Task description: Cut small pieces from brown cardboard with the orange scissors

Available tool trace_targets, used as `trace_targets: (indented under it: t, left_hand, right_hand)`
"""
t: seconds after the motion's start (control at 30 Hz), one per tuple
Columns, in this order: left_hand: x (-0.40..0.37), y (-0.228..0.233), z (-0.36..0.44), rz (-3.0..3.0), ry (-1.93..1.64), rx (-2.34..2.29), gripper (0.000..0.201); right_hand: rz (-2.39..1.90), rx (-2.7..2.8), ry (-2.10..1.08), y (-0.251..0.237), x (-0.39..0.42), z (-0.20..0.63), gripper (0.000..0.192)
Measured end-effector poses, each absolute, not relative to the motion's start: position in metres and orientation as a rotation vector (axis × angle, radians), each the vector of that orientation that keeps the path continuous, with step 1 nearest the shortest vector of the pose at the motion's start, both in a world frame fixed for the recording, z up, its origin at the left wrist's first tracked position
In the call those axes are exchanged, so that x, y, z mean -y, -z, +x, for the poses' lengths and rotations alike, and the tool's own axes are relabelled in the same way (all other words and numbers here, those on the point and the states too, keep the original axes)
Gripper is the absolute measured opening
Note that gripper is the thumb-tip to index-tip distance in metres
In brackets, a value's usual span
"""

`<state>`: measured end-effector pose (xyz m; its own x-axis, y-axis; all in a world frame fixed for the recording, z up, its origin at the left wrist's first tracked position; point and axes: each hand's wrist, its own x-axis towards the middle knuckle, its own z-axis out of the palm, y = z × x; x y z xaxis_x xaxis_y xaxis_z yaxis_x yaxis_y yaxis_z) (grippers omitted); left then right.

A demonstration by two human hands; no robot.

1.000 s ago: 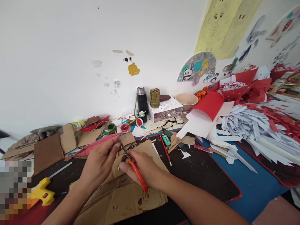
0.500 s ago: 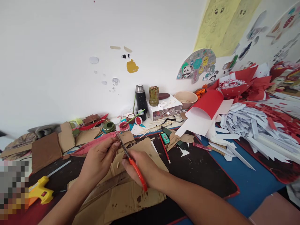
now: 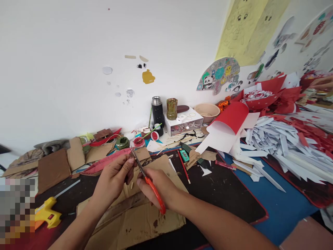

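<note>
My right hand (image 3: 158, 185) is closed around the red handle of a pair of scissors (image 3: 155, 191), whose blades point up and to the left. The blades reach right beside the fingertips of my left hand (image 3: 114, 177). That hand is pinched, and whatever it holds is too small and hidden to name. Below both hands lies a stained sheet of cardboard (image 3: 140, 225), with a short pale stick piece (image 3: 132, 185) on it. Right of the cardboard is a red pencil (image 3: 184, 167), next to a teal box (image 3: 183, 155).
A yellow glue gun (image 3: 49, 212) lies at the left. Open paint jars (image 3: 138, 142), a black thermos (image 3: 157, 111) and a white box (image 3: 183, 125) line the wall. White paper strips (image 3: 275, 139) heap up at the right, where another person's hand (image 3: 322, 83) shows at the edge.
The view has shifted slightly, so everything sits a little lower and further right. Both hands keep nearly the same pose. Another person's hand has appeared at the far right edge.
</note>
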<state>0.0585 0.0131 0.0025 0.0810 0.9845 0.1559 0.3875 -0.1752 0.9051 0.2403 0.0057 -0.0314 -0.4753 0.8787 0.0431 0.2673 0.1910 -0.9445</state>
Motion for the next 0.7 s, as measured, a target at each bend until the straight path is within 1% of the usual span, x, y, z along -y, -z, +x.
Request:
trace_targets:
  t: [0.2,0.33,0.4,0.53,0.7]
  left_hand:
    - [-0.017,0.005,0.06,1.522,-1.127,-1.296,0.046]
    - [-0.014,0.002,0.062,1.593,-1.145,-1.375,0.044]
    - [-0.012,-0.001,0.063,1.66,-1.153,-1.433,0.041]
    - [-0.011,-0.005,0.062,1.711,-1.163,-1.458,0.036]
    - [-0.012,-0.009,0.064,1.719,-1.164,-1.424,0.036]
  right_hand:
    - [-1.056,1.772,-1.514,0.041,-0.005,0.239,0.007]
    - [-1.001,1.732,-1.641,0.041,-0.006,0.24,0.01]
    - [-0.981,1.759,-1.605,0.037,-0.007,0.241,0.01]
    - [-0.991,1.859,-1.403,0.029,-0.008,0.245,0.01]
    - [-0.973,1.889,-1.253,0.028,-0.01,0.245,0.015]
